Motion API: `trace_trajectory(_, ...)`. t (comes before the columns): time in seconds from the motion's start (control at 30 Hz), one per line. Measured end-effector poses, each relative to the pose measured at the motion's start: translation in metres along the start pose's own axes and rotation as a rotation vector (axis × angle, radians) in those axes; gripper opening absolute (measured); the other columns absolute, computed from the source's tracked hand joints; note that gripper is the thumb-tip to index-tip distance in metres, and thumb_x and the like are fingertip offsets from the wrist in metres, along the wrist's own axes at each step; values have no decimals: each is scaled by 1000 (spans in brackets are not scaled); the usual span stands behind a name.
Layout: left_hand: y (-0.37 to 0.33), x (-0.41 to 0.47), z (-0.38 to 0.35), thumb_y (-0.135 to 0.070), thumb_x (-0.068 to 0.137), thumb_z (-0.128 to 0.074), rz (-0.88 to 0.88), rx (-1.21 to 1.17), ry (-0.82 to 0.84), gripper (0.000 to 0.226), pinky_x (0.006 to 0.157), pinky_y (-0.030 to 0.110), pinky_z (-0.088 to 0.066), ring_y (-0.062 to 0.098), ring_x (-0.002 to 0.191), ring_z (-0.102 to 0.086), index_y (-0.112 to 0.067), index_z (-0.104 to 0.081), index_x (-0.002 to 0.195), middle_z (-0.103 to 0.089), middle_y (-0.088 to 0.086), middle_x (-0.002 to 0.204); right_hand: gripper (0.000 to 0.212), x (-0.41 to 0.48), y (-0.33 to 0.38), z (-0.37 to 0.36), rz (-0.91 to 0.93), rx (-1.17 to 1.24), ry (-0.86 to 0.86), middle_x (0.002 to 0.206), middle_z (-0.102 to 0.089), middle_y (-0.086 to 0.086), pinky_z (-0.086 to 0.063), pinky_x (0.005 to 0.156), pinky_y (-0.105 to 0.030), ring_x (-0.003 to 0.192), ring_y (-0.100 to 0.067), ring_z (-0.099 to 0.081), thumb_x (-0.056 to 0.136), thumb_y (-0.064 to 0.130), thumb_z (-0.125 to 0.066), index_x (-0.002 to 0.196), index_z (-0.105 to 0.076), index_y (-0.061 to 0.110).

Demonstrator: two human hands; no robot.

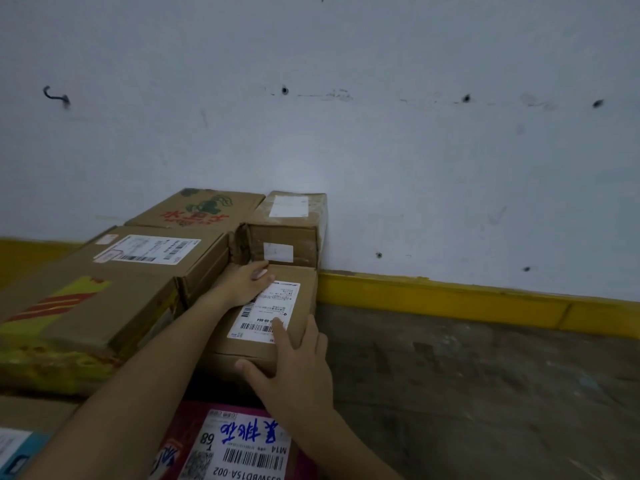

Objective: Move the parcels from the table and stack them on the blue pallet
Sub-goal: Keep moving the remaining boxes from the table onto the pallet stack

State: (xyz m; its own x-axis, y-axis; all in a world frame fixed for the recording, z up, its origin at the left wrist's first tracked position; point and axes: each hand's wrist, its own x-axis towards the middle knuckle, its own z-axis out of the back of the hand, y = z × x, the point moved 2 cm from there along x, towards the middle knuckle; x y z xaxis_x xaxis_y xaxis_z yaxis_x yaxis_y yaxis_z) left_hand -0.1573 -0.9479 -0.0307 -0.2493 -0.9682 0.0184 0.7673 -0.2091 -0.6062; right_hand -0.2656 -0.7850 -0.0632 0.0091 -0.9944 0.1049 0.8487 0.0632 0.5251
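A small brown parcel [298, 299] with a white shipping label lies in the stack of parcels by the wall. My left hand [244, 284] rests on its far left corner, fingers curled over the top. My right hand [294, 362] clasps its near right corner, thumb on the front face, fingers on top. Around it sit other cardboard parcels: a taped one [287, 233] just behind, a flat labelled one [152, 258] to the left, and one with red and green print [197, 209] at the back. The blue pallet is hidden under the stack.
A big carton with yellow and red print [69, 323] lies at the left. A pink parcel with a handwritten label [242, 441] sits closest to me. Bare concrete floor [485, 393] stretches to the right. A white wall with a yellow base strip [450, 296] stands behind.
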Motion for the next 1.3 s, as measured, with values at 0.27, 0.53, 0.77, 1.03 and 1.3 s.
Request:
trace_trajectory(0.27,-5,4,-6,-34,97,-43,16,29,-35,53,109,29,-23,25,137,-31,-10,-32,144,-35,10,149,82,7,-8,4,37,-3,-7,155,11,-3,-26,108,-39,140,-24,2,79,73,-37,146,-7,36)
trace_trajectory(0.53,-5,-4,-6,-65,86,-39,61,106,-51,62,113,53,-17,35,141,-16,-39,-31,141,-10,8,156,82,3,-14,1,93,16,-52,152,19,5,-21,110,-40,139,-19,8,77,76,-35,144,-3,42)
trace_trajectory(0.77,-14,-8,-16,-71,84,-31,72,306,12,67,112,52,-10,34,143,-2,-44,-20,144,0,7,157,78,7,-22,0,81,91,-48,154,15,7,-28,106,-37,140,-16,4,81,70,-39,145,-7,38)
trace_trajectory(1.03,-8,-3,-16,-68,84,-39,60,282,-63,66,112,51,-13,36,140,-14,-39,-28,142,-16,12,154,77,7,-36,10,135,293,10,153,11,11,-21,110,-42,140,-18,2,80,66,-47,144,-11,41)
trace_trajectory(1.3,-52,-21,-20,-57,88,-45,-73,170,-305,57,99,49,-39,35,124,-41,-24,-44,135,-45,16,135,76,6,-90,73,123,250,1,156,-7,-1,-20,110,-45,142,-23,-9,81,64,-49,145,-17,37)
